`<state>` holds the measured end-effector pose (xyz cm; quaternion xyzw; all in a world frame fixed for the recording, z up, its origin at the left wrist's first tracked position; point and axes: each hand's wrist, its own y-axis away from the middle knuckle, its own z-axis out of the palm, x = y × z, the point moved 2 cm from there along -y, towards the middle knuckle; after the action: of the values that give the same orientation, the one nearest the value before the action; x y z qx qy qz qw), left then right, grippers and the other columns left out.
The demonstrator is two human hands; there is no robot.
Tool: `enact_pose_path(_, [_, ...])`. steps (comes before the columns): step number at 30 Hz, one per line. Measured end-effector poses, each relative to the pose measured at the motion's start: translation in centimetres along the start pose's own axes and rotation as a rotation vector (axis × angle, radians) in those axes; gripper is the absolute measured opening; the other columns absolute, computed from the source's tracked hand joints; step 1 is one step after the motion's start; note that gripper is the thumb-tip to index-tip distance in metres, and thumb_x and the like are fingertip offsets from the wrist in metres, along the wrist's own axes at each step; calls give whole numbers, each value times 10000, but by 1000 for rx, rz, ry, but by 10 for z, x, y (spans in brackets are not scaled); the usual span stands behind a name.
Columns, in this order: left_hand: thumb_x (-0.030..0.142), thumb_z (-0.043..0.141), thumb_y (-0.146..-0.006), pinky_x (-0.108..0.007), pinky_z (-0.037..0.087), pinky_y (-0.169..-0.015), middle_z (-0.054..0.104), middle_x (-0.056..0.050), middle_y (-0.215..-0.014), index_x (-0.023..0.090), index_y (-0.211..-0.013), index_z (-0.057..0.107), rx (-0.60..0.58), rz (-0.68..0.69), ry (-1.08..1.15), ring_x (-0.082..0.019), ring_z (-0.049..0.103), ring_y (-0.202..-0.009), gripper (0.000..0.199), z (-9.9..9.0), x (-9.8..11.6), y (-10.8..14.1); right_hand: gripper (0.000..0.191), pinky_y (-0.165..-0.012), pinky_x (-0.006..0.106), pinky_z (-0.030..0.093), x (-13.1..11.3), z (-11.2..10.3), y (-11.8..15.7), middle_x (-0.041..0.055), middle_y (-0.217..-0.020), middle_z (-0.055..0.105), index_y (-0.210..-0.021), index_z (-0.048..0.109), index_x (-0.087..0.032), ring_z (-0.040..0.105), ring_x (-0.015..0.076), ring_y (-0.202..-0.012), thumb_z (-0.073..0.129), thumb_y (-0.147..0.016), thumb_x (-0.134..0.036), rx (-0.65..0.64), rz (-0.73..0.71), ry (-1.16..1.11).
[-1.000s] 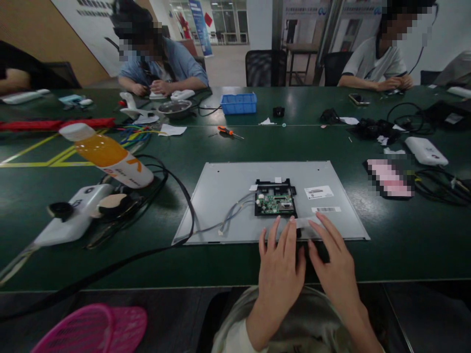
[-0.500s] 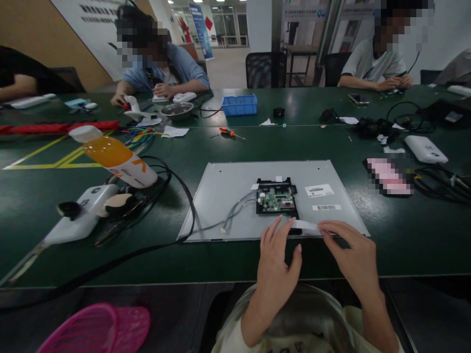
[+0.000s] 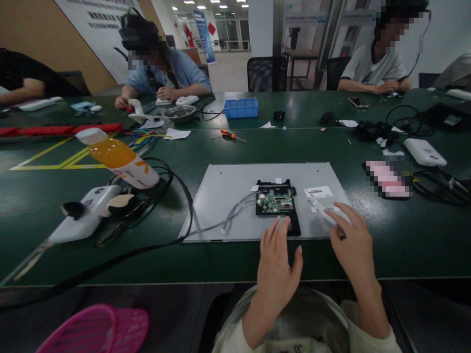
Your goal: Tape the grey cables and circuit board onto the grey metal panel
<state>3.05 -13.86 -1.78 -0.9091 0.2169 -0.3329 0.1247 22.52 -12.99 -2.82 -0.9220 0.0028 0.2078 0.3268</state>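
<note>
A grey metal panel (image 3: 231, 184) lies flat on the green table, with a green circuit board (image 3: 274, 202) in a black frame (image 3: 295, 223) on it. Grey wires (image 3: 235, 211) run left from the board. My left hand (image 3: 277, 264) is at the panel's front edge by the lower end of the black frame, fingers apart and holding nothing. To its right, my right hand (image 3: 353, 245) pinches a thin whitish translucent strip (image 3: 322, 208), which slants up-left over the panel near a white label (image 3: 318, 191).
An orange drink bottle (image 3: 119, 159), a white device (image 3: 86, 213) and a black cable (image 3: 189, 203) are at the left. Behind the panel lie a screwdriver (image 3: 232, 136) and a blue basket (image 3: 241, 108). A pink phone (image 3: 388, 179) is at the right. People sit across the table.
My right hand has turned and carried the strip's free end away from my left fingertips, up and right toward the label. My left hand has barely moved.
</note>
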Motion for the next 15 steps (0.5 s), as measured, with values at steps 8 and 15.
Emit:
enact_pose_path(8, [215, 441, -947, -485, 348, -1118, 441, -124, -1444, 194, -1463, 249, -2, 18, -29, -249, 331, -1397, 551, 1, 0, 0, 294, -1051, 467, 417, -2, 4, 6, 88, -1266, 620, -1091, 654, -203, 489, 238, -1274, 433, -900, -169, -94, -64, -55])
enact_pose_path(15, [217, 444, -946, -481, 347, -1121, 447, -121, -1441, 190, -1465, 251, 1, 15, -44, -247, 339, -1392, 554, 2, 1, 1, 415, -1127, 623, 159, -4, 16, 8, 99, -1340, 592, -1280, 553, -210, 473, 281, -1309, 398, -962, -426, -272, -63, 71])
